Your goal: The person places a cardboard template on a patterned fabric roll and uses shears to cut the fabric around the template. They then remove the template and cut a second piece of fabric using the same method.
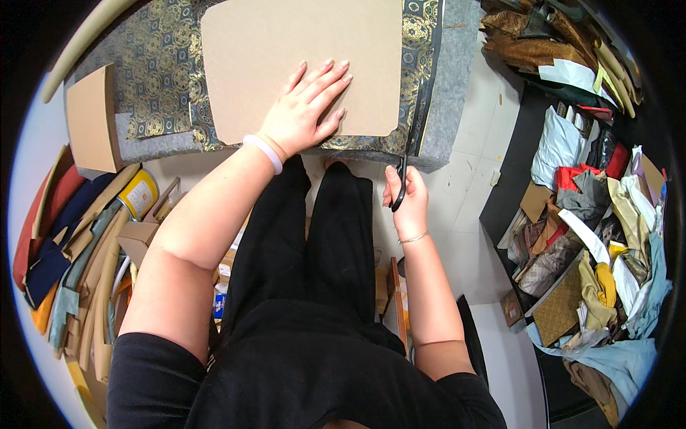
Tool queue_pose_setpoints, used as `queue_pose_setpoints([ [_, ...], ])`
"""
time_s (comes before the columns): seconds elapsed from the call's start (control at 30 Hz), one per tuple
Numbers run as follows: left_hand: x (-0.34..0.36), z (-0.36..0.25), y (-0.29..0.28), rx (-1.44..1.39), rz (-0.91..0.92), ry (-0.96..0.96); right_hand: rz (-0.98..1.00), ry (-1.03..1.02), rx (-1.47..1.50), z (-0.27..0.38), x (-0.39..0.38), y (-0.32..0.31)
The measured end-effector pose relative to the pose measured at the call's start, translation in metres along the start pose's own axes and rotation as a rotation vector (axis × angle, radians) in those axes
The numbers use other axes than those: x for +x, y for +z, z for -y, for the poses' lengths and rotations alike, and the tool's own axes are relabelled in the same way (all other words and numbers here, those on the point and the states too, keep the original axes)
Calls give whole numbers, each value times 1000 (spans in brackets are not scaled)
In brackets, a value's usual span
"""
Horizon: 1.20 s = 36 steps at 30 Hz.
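Observation:
My left hand lies palm down with fingers apart on a beige board with rounded corners. The board rests on dark patterned fabric with gold motifs, which lies on a grey felt-like surface at the top of the view. My right hand grips black-handled scissors below the fabric's right edge; their blades point up along the strip of fabric beside the board, partly hard to make out.
A cardboard piece sits on the table's left. Rolls and folded sheets, a yellow can and a box fill the lower left. Heaped fabric scraps and packets lie at the right, with more material at the upper right.

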<state>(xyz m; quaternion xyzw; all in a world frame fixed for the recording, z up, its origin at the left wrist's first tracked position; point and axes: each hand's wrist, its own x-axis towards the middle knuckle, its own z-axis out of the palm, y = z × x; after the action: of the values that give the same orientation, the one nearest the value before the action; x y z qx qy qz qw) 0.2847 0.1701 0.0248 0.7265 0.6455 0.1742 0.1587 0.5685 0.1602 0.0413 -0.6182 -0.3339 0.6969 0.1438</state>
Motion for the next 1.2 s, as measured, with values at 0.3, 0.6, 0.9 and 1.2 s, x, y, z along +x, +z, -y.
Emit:
queue_pose_setpoints([
  [0.3, 2, -1, -1, 14, 8, -9, 41, -46, 6, 20, 25, -1],
  [0.6, 2, -1, -1, 14, 6, -7, 29, -75, -41, 20, 20, -3],
  [0.9, 2, -2, -1, 14, 14, -11, 20, -73, -27, 18, 22, -3],
  [1.2, 2, -2, -1, 2, 26, -16, 70, -53, -25, 45, 33, 1],
])
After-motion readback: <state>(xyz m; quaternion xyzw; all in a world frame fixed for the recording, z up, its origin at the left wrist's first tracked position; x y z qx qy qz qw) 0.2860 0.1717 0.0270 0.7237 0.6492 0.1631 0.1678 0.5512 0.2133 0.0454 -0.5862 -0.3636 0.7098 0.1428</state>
